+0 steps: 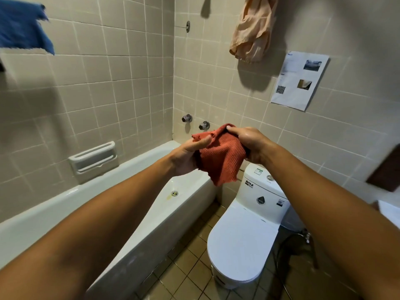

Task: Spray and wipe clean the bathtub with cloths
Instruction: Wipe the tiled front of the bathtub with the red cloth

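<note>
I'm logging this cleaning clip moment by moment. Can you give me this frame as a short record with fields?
hands: left hand and right hand both grip the red cloth
cloth position: held in the air, not touching the bathtub
bathtub: white; drain visible, yellowish mark beside it
spray bottle: none in view
other cloths: blue cloth upper left; peach cloth hanging on the wall
nearby: toilet, lid closed; two wall valves
</note>
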`<state>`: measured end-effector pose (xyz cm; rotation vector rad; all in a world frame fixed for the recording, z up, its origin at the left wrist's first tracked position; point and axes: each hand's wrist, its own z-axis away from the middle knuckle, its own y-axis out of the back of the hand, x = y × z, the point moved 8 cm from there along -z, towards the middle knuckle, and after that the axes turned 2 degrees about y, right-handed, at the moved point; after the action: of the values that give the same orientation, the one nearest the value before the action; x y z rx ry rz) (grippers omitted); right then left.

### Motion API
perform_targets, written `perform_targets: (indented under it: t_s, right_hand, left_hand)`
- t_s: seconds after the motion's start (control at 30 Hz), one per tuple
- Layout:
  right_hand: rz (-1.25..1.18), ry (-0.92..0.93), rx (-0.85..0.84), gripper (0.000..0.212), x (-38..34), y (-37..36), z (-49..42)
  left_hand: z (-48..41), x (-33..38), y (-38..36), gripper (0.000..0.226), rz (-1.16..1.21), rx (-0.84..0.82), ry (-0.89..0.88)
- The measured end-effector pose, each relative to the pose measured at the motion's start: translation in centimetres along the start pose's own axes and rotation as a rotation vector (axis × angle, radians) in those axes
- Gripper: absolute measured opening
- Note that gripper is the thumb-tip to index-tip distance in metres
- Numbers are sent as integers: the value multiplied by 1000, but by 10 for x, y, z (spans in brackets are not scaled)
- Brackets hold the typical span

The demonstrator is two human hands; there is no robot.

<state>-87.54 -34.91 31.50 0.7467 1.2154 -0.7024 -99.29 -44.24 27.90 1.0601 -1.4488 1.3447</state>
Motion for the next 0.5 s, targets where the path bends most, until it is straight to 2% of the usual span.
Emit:
perform_targets:
  t_s: [0.07,0.13,0.27,0.4,0.5]
  right_hand:
    - [-32,-75,-2,26,8,5,-2]
    - [-67,-71,-21,28,7,6,-2]
    - [-201,220,-150,21,-17,9,3]
    - [-250,354,-245,44,-28,18,9]
    - [-255,414,-312,61,-38,19,19]
  left_hand:
    - [-2,5,0,64,-77,19,21]
    - [-5,16,0,44,-156,110,11]
    - [-7,42,-2,40,-155,171,-136]
    - [-5,61,9,35,-278,171,-226]
    - [-1,78,7,43,-419,162,-279]
